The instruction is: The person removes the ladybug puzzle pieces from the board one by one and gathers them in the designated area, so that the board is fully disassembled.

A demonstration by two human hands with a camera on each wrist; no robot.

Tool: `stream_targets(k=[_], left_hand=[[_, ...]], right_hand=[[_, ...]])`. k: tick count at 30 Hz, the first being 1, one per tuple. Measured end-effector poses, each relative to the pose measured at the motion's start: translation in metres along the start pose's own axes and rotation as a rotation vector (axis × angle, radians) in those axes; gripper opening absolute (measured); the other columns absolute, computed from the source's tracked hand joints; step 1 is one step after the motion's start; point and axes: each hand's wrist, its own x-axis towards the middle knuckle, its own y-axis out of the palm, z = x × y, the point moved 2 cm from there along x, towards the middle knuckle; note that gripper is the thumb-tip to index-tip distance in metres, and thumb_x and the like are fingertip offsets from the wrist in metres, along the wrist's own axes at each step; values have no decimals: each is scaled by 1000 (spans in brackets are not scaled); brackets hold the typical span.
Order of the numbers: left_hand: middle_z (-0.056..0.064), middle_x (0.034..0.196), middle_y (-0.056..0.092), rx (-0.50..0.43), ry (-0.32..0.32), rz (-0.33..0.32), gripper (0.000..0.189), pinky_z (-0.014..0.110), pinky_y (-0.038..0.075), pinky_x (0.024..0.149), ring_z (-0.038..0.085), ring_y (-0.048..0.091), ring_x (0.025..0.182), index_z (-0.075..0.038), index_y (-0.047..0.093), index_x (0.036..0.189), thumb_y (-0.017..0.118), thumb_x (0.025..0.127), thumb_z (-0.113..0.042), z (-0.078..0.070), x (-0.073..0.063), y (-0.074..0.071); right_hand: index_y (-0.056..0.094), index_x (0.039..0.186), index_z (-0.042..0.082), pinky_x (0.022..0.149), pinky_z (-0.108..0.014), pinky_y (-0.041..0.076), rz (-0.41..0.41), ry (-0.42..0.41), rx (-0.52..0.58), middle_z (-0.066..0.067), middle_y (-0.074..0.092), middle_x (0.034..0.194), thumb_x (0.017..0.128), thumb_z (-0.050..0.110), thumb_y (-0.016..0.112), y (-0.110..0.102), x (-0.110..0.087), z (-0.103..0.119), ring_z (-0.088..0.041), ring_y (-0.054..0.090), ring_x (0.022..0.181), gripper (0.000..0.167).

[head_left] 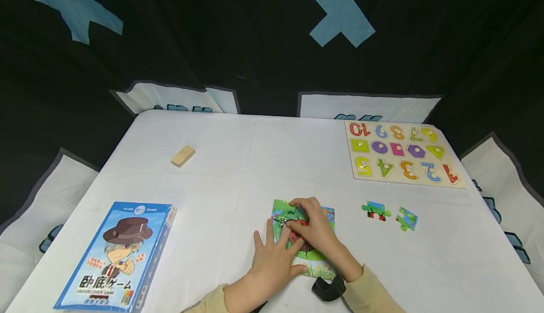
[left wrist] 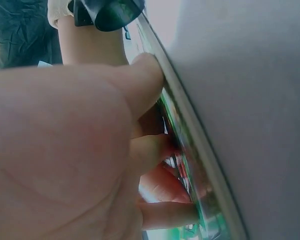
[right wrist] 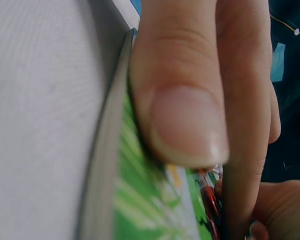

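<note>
A jigsaw puzzle (head_left: 320, 268) in a flat tray, with green leaves, grass and a red figure, lies near the table's front edge. My left hand (head_left: 273, 266) is spread across its lower left, fingers straight and pressing on the pieces. In the right wrist view, the left thumb (right wrist: 185, 120) rests over the printed grass by the tray edge. My right hand (head_left: 316, 225) reaches in from the right. Its thumb and bent index finger pinch a green puzzle piece (head_left: 294, 215) at the upper left, partly hidden beneath the fingers. Two loose pieces, one (head_left: 376, 210) beside another (head_left: 407, 219), lie to the right.
A wooden number-and-shape board (head_left: 403, 155) lies at the back right. A blue game box (head_left: 116, 256) stands flat at the front left, with a small wooden block (head_left: 183, 156) behind it. A black wrist device (head_left: 328, 288) overlaps the puzzle's lower right.
</note>
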Motion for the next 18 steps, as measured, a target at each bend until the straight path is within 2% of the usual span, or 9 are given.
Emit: stream_targets(k=[3, 6, 9, 11, 15, 18], left_hand=[[9, 135, 35, -8, -2, 12, 64, 65, 33, 82, 50, 27, 122, -31, 44, 134, 40, 81, -66, 0, 0, -1], [8, 136, 36, -10, -9, 21, 64, 65, 33, 83, 50, 27, 122, -30, 45, 134, 40, 81, -66, 0, -1, -1], [8, 136, 36, -12, -14, 18, 64, 65, 33, 83, 50, 27, 122, -31, 44, 135, 39, 81, -66, 1, -1, 0], [8, 135, 37, -20, -16, 19, 64, 65, 33, 83, 50, 26, 123, -33, 41, 136, 39, 81, -66, 1, 0, 0], [9, 133, 39, -35, -21, 16, 65, 65, 32, 84, 51, 25, 123, -35, 38, 137, 39, 80, -67, 0, 1, 2], [9, 131, 40, -32, -24, 8, 65, 65, 32, 84, 51, 26, 122, -35, 40, 136, 39, 80, -67, 0, 0, 2]], right_hand=[[54, 112, 10, 61, -27, 39, 16, -53, 63, -1, 52, 97, 75, 9, 74, 0, 0, -1, -14, 45, 74, 43], [51, 114, 9, 59, -25, 43, 67, -77, 104, 1, 57, 89, 77, 5, 71, 2, 0, -1, -12, 49, 71, 43], [51, 116, 8, 62, -25, 45, 100, -38, 148, 3, 59, 83, 79, 5, 70, 1, 2, -1, -10, 52, 71, 41], [52, 116, 7, 64, -25, 45, 91, 13, 170, 4, 59, 82, 79, 6, 69, -5, 2, 0, -9, 52, 71, 41], [52, 117, -3, 67, -28, 47, 31, 116, 216, -5, 60, 83, 78, 0, 68, -41, 3, 6, -16, 55, 74, 42], [51, 119, -6, 66, -28, 47, -17, 160, 196, -11, 61, 86, 79, -1, 66, -74, -3, -4, -20, 56, 76, 42]])
